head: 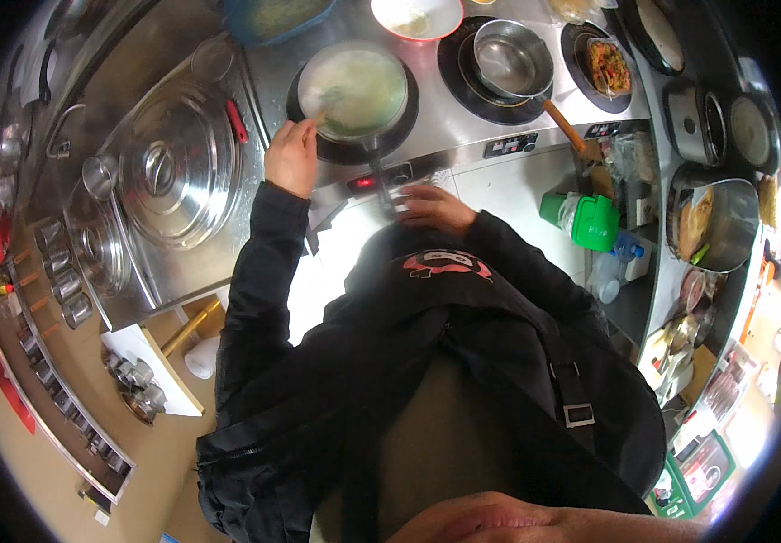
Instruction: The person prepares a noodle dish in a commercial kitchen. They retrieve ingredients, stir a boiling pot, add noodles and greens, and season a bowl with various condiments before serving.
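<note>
My left hand [291,157] is at the near left rim of a steaming frying pan [356,85], its fingers closed on a thin, light-coloured utensil that reaches into the pan. Steam and blur hide the utensil's exact kind. Pale liquid with some green food fills the pan, which stands on a round black hob. The pan's dark handle [378,178] points towards my body. Beside the handle's near end is my right hand [434,209], fingers bent and slightly blurred; whether they grip it cannot be made out.
Right of the pan, a steel saucepan [509,61] with a wooden handle stands on another hob, near a tray of chopped food [609,68]. A red-rimmed bowl [417,17] sits behind. On the left counter lie a large steel lid [180,170], a ladle [100,178] and a red-handled tool [236,122].
</note>
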Demonstrator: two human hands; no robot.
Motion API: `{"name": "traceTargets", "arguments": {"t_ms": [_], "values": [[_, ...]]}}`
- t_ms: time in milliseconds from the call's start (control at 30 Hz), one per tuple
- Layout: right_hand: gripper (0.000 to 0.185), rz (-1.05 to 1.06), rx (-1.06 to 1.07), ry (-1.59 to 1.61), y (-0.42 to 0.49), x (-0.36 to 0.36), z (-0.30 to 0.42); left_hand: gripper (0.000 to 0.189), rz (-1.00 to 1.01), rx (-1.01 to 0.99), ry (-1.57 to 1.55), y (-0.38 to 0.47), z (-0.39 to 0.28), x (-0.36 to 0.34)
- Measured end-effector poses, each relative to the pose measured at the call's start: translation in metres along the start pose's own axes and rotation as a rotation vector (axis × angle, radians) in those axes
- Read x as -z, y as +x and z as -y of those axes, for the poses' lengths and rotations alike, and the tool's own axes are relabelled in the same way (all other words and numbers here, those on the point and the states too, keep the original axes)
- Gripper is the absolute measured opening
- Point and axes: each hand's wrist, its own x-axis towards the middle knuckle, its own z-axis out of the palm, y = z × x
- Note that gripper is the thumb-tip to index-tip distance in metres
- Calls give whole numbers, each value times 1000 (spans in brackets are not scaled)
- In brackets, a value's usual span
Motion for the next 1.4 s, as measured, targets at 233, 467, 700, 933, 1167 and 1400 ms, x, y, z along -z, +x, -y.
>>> {"name": "traceTargets", "arguments": {"t_ms": [233,467,700,933,1167,1400], "values": [[36,119,-121,123,50,-39,5,18,-130,139,-341,29,13,-59],[34,136,92,-118,37,-27,9,19,150,61,-484,42,-10,-46],[36,112,-54,43,40,-19,11,18,275,-29,-97,22,-16,15],[38,112,-65,-3,35,-18,14,18,-58,-49,62,22,4,-24],[37,138,-80,-49,37,-17,18,18,-80,193,-463,37,-4,-73],[34,104,-79,-118,40,-11,13,19,252,-26,-212,19,-21,-10]]}}
